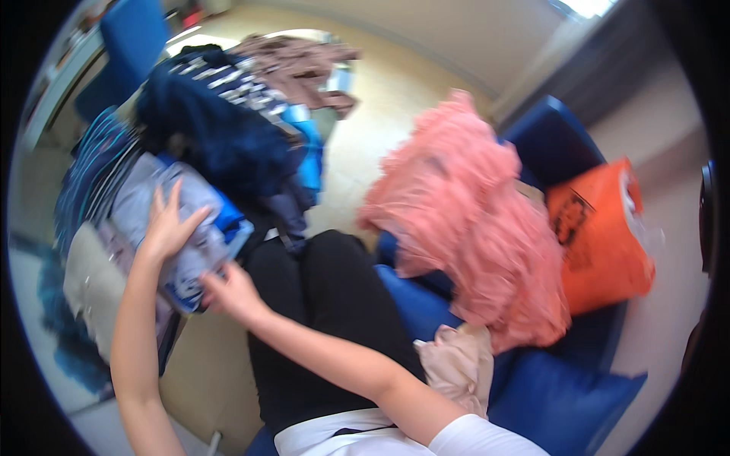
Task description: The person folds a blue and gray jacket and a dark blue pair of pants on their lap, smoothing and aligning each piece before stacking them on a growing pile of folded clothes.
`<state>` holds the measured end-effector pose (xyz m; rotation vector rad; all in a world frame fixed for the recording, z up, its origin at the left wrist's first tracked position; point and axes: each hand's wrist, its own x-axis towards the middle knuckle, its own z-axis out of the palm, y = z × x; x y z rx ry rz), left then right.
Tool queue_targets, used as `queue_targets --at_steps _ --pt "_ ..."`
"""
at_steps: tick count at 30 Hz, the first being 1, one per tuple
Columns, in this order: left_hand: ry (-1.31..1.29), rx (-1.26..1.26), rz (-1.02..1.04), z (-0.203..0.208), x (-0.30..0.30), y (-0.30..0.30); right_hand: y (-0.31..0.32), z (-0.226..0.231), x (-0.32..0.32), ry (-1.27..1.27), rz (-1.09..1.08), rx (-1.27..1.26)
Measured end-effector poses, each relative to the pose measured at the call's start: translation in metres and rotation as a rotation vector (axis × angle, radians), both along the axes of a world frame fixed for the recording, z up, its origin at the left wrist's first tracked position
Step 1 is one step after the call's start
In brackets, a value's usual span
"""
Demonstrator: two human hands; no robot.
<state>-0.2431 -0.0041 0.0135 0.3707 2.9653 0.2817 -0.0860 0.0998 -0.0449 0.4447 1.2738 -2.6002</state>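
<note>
My left hand lies with fingers spread on a light lavender-grey garment on top of the clothes pile at the left. At the near right edge of that garment, my right hand has its fingers bent round the cloth; its fingertips are blurred. Bright blue cloth shows beside the garment, and a blue-and-white patterned piece shows below it. A cream garment hangs at the pile's near left side. Dark navy clothes are heaped just beyond my hands.
Right of my black-trousered legs, a large pink ruffled garment covers a blue chair. An orange bag stands beside it. A beige cloth lies near my right elbow. Another blue chair and a brown garment are farther off.
</note>
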Motion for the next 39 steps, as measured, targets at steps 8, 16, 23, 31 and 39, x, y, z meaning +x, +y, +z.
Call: queue_targets --at_steps 8,16,23,31,39 --pt "0.038 -0.307 0.205 -0.079 -0.012 0.019 0.103 0.035 0.119 0.194 0.073 0.105" --pt "0.227 -0.177 0.201 -0.061 -0.005 0.007 0.258 0.048 0.210 0.122 -0.630 0.946" --pt "0.275 0.869 -0.306 -0.003 0.179 0.141 0.393 0.059 0.193 -0.519 -0.324 2.091" --pt "0.208 0.703 -0.570 -0.055 0.285 0.228 0.466 -0.011 0.168 -0.621 0.057 2.063" --pt "0.139 0.840 -0.644 -0.065 0.265 0.200 0.597 0.177 0.222 0.207 -1.059 1.575"
